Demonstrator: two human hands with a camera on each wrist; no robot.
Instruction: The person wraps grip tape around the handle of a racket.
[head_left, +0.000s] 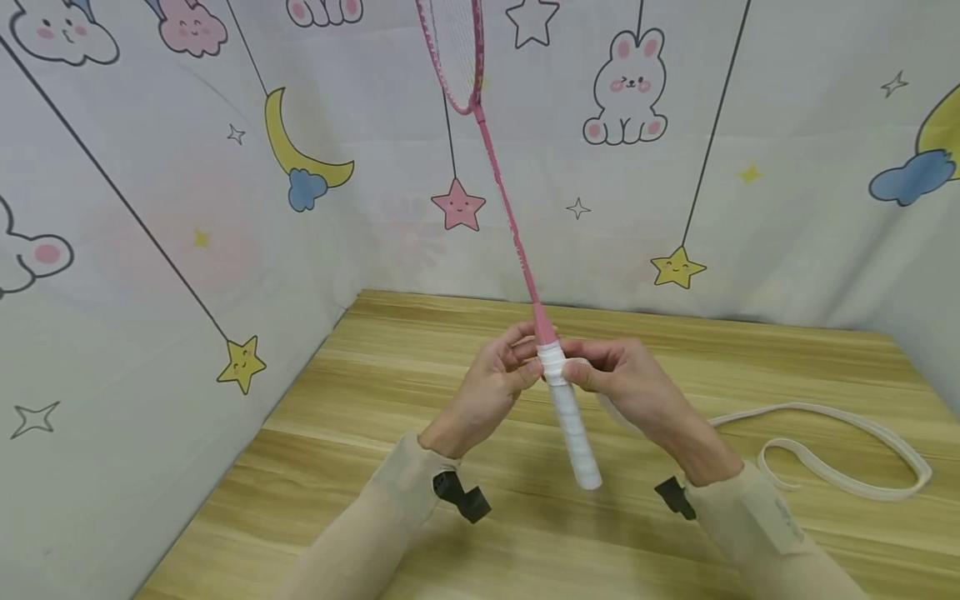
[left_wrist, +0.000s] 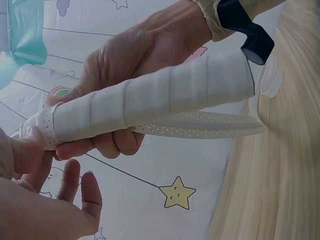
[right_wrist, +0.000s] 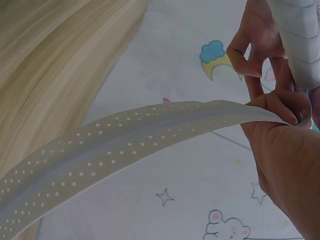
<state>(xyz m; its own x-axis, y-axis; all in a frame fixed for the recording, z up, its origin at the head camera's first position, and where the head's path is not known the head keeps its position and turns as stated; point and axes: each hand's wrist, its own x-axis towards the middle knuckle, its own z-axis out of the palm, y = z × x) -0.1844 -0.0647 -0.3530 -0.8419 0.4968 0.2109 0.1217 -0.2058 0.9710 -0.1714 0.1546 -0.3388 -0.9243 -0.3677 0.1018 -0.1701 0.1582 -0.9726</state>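
A pink badminton racket (head_left: 513, 225) is held upright at a slant over the table, its head running out of the top of the head view. Its white handle (left_wrist: 150, 97) has a smooth ridged wrap, with perforated grip tape (right_wrist: 125, 137) wound round its upper end near the pink cone. My left hand (head_left: 487, 379) pinches the handle there between thumb and finger, other fingers loosely bent. On the other side my right hand (head_left: 637, 387) pinches the tape against the handle. From that hand the tape trails away as a long loose strip.
The tape's free length (head_left: 855, 492) lies in a loop on the wood-grain table (head_left: 450, 542), at the right. Behind and to the left hangs a white printed cloth (head_left: 540, 250) with stars, moons and rabbits.
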